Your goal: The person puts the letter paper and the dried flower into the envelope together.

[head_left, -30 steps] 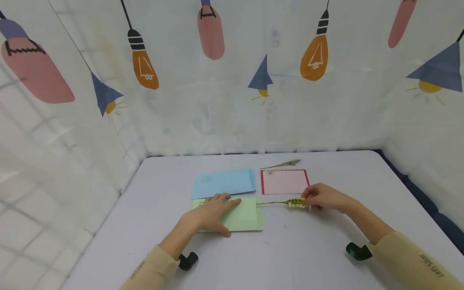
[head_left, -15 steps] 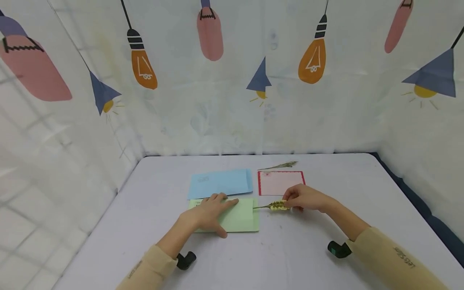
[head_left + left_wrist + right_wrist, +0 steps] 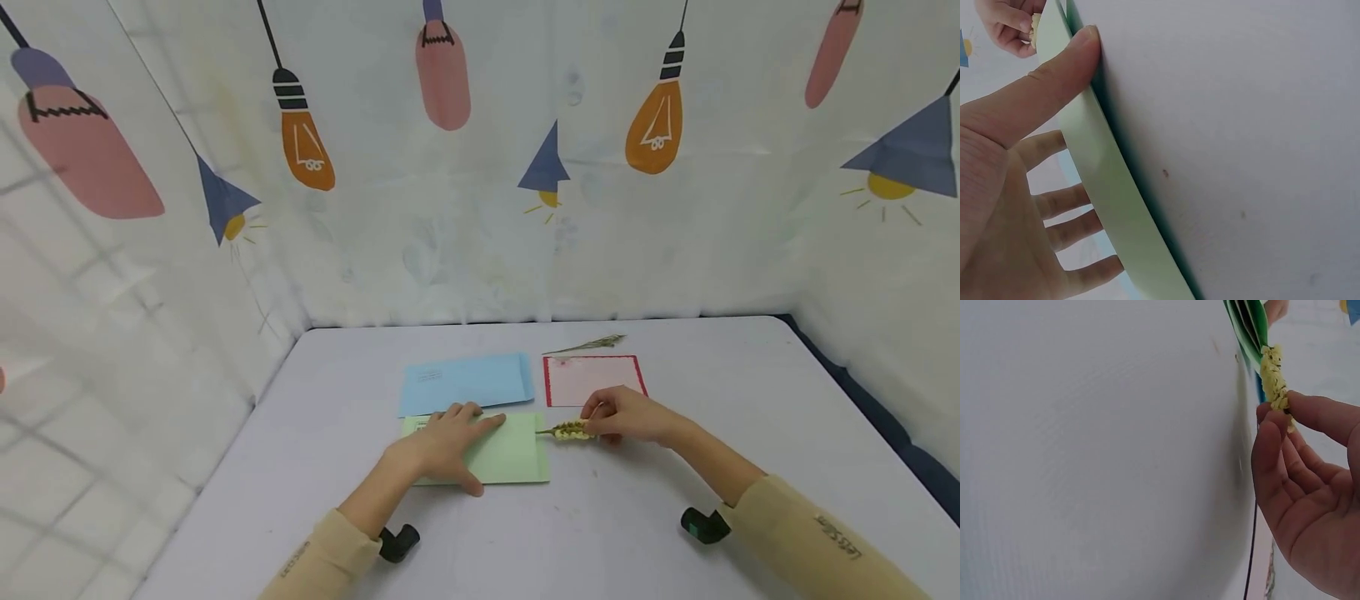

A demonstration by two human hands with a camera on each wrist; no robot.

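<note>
My left hand (image 3: 447, 446) lies spread on a pale green envelope (image 3: 513, 454), pressing it to the table. Its fingers are straight, and the thumb (image 3: 1060, 81) reaches over the envelope's near edge in the left wrist view. My right hand (image 3: 630, 415) pinches the yellowish head of a dried flower sprig (image 3: 572, 430) between thumb and fingertips. The sprig's stem runs into the right end of the envelope, so most of it is hidden. Seen from the right wrist, the flower head (image 3: 1272, 375) is just outside the envelope's parted open end (image 3: 1247, 328).
Behind the green envelope lies a light blue envelope (image 3: 467, 383). A pink card with a red border (image 3: 592, 379) lies to its right, partly behind my right hand. Farther back is another dried sprig (image 3: 592, 343). The white table (image 3: 600, 533) meets a printed cloth at the back.
My right hand has moved left with the sprig, and more of its stem is inside the green envelope. The left hand has stayed on the envelope.
</note>
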